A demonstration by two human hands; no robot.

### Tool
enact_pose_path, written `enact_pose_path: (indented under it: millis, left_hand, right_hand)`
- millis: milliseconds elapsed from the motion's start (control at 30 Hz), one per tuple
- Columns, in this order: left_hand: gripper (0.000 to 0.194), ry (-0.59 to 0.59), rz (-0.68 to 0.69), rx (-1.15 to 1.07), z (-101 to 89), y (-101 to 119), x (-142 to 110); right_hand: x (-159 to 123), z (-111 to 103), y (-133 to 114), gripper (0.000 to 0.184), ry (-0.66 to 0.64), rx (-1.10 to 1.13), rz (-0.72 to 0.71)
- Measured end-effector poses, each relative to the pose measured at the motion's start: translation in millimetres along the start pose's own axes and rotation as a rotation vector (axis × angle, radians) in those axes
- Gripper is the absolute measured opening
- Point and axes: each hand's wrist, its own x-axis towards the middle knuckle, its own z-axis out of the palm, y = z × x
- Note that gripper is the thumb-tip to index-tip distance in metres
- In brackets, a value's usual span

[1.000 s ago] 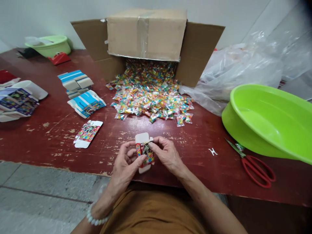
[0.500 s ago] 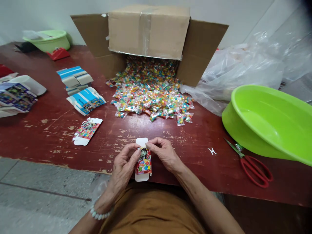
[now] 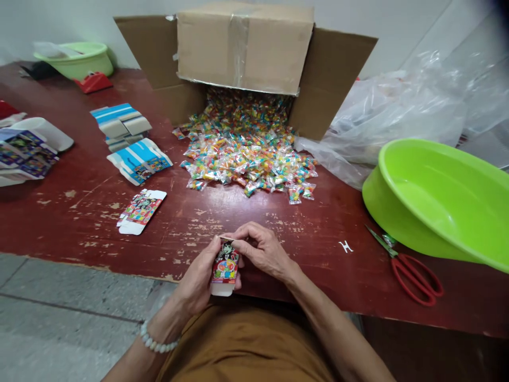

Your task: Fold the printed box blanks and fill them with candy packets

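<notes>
Between my two hands is a small printed candy box (image 3: 225, 265), red with a cartoon figure, its white lower flap sticking out toward me. My left hand (image 3: 201, 276) wraps around its left side and back, fingertips showing at the right edge. With thumb and fingers, my right hand (image 3: 264, 253) pinches the box's top end, where the upper flap is now mostly hidden. A flattened box (image 3: 142, 211) of the same print lies on the table to the left. Beyond my hands spreads a heap of small wrapped candies (image 3: 250, 159).
The candies spill from a cardboard carton (image 3: 244, 48) lying on its side. Blue box blanks (image 3: 140, 161) and purple ones (image 3: 27, 151) sit left. At right are a green basin (image 3: 429, 207), red-handled scissors (image 3: 415, 276), a white scrap (image 3: 345, 246) and clear plastic bags (image 3: 397, 111).
The box's white top flap, upright before, is now folded down under my fingers. My left hand has shifted its grip around the box, which has moved slightly left.
</notes>
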Motion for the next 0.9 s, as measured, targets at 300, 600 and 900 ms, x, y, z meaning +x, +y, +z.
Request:
enact_pose_path:
  millis: [300,600,900]
  left_hand:
    - [0.080,0.065,0.073,0.132,3.6,1,8]
    - [0.079,0.081,0.045,0.127,3.1,-7,12]
    - [0.079,0.101,0.060,0.310,3.6,0,15]
  right_hand:
    - [13,-4,-4,0.020,-0.034,0.202,0.349]
    - [6,-16,-16,0.015,-0.165,-0.070,-0.012]
    - [10,-15,-10,0.009,-0.044,-0.171,0.094]
